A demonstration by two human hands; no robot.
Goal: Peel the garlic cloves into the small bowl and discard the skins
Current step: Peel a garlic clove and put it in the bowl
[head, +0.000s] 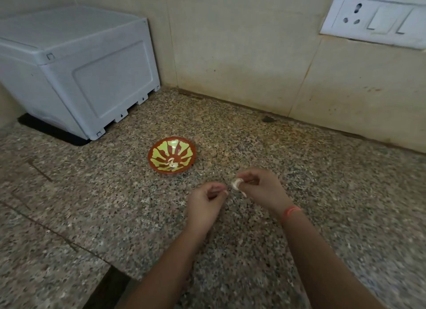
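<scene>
A small red bowl (pixel 159 147) with a yellow-green petal pattern stands on the speckled granite counter. Several pale peeled garlic cloves (pixel 173 165) lie in its bottom. Just in front and to the right of the bowl, my right hand (pixel 262 188) pinches a whitish garlic clove (pixel 237 183) at its fingertips. My left hand (pixel 205 205) is close beside it, its thumb and forefinger pinched together near the clove; a thin bit of skin may be between them, but blur hides it.
A grey plastic appliance box (pixel 76 64) on a black mat fills the back left. A tiled wall with a white socket and switch plate (pixel 378 15) runs along the back. The counter has a step-down edge (pixel 110 283) at the front left.
</scene>
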